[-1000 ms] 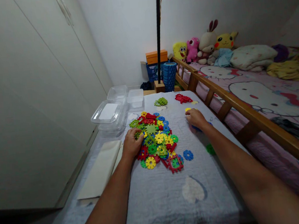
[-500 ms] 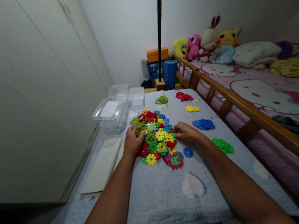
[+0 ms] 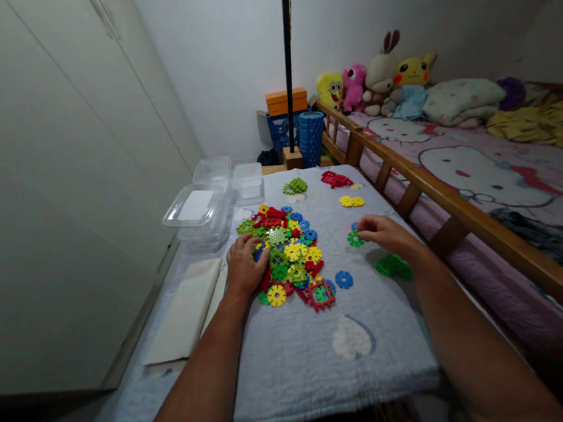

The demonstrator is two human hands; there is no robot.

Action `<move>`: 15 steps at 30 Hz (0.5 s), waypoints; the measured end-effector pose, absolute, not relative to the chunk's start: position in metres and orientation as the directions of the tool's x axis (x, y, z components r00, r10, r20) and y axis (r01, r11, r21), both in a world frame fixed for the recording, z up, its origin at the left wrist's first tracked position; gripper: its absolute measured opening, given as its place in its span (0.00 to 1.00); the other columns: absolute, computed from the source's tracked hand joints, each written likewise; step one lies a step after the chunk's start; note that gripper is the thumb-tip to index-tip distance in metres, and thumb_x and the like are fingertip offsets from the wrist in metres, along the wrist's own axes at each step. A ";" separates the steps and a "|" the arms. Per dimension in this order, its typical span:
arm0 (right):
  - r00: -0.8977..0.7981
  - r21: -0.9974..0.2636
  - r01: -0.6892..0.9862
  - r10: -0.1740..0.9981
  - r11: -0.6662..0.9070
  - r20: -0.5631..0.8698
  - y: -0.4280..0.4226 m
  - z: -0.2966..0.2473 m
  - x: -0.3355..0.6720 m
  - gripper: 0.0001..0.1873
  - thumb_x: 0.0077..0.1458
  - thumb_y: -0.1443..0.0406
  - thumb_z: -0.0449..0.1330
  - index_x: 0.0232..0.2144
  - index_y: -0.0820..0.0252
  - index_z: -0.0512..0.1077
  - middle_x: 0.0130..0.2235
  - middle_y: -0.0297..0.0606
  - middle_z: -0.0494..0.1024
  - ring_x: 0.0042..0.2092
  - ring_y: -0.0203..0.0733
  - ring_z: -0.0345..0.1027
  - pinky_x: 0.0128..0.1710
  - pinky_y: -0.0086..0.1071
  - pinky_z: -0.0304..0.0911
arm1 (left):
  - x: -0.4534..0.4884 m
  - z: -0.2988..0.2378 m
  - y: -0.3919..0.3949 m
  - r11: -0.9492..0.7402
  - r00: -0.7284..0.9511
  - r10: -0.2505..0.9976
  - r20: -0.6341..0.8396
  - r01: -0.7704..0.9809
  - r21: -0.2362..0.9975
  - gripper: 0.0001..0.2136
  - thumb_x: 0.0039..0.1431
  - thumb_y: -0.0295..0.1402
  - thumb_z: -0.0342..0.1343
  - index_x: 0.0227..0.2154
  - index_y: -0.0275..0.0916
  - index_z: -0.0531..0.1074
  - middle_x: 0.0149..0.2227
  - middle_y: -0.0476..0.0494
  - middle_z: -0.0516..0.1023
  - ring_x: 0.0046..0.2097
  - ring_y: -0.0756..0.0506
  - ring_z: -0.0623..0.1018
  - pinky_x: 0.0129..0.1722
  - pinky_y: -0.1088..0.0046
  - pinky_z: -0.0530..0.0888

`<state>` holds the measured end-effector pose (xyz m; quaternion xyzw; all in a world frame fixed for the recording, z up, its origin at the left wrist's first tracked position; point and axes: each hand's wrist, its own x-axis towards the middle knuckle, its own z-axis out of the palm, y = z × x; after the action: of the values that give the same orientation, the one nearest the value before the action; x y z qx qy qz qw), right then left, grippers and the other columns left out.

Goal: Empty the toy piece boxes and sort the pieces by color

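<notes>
A mixed pile of plastic interlocking pieces point(image 3: 293, 253) in red, yellow, blue and green lies mid-table. My left hand point(image 3: 245, 264) rests against the pile's left side, thumb and fingers apart, touching pieces there. Over the table's right part, my right hand point(image 3: 389, 234) pinches a green notched disc point(image 3: 355, 239) between thumb and fingertips. Below that hand sits a group of green discs point(image 3: 392, 266), partly covered by the wrist. The blue group behind my right hand is mostly hidden. A single blue disc point(image 3: 344, 279) lies right of the pile.
Sorted groups of light green pieces point(image 3: 295, 186), red pieces point(image 3: 336, 179) and yellow discs point(image 3: 351, 201) lie toward the back. Clear plastic boxes point(image 3: 195, 210) and a folded cream sheet point(image 3: 186, 309) are at left. A wooden bed rail point(image 3: 457, 233) runs along the right.
My right hand has moved from the pile's right side out to the right, carrying a green disc. My left hand stays at the pile's left side. The whole view has shifted slightly.
</notes>
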<state>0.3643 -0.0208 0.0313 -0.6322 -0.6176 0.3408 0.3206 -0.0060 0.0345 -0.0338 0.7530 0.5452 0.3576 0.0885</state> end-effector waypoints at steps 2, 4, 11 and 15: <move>0.091 -0.829 0.554 0.995 -0.075 -0.029 -0.035 0.034 0.384 0.13 0.44 0.57 0.61 0.30 0.59 0.74 0.29 0.33 0.75 0.32 0.38 0.66 0.33 0.30 0.61 | -0.006 -0.033 0.033 -0.384 0.153 0.886 0.437 0.771 0.508 0.13 0.59 0.41 0.56 0.43 0.41 0.76 0.54 0.37 0.74 0.57 0.35 0.73 0.60 0.52 0.67; 0.161 -0.822 0.556 0.986 -0.126 -0.041 -0.049 0.033 0.400 0.14 0.43 0.57 0.61 0.30 0.60 0.75 0.29 0.34 0.75 0.31 0.38 0.67 0.33 0.31 0.61 | -0.006 -0.032 0.032 -0.382 0.156 0.887 0.436 0.779 0.498 0.14 0.59 0.41 0.56 0.43 0.41 0.76 0.54 0.36 0.74 0.57 0.35 0.73 0.60 0.51 0.67; 0.221 -0.826 0.493 0.958 -0.273 -0.185 -0.084 0.026 0.413 0.13 0.44 0.57 0.61 0.31 0.60 0.75 0.25 0.33 0.75 0.25 0.37 0.65 0.23 0.29 0.60 | -0.006 -0.033 0.032 -0.415 0.176 0.873 0.455 0.757 0.504 0.13 0.59 0.39 0.55 0.43 0.39 0.76 0.53 0.35 0.74 0.56 0.35 0.73 0.60 0.53 0.68; 0.185 -0.800 0.553 0.970 -0.233 -0.155 -0.089 0.016 0.414 0.10 0.45 0.59 0.60 0.27 0.59 0.74 0.23 0.34 0.73 0.23 0.37 0.64 0.21 0.28 0.58 | -0.007 -0.033 0.032 -0.429 0.183 0.867 0.464 0.747 0.508 0.14 0.60 0.40 0.54 0.44 0.39 0.76 0.52 0.35 0.74 0.56 0.35 0.73 0.60 0.53 0.68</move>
<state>0.4136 -0.0887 0.0164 -0.7067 -0.5389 0.3423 0.3050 -0.0065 0.0318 -0.0330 0.7645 0.5277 0.3609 0.0829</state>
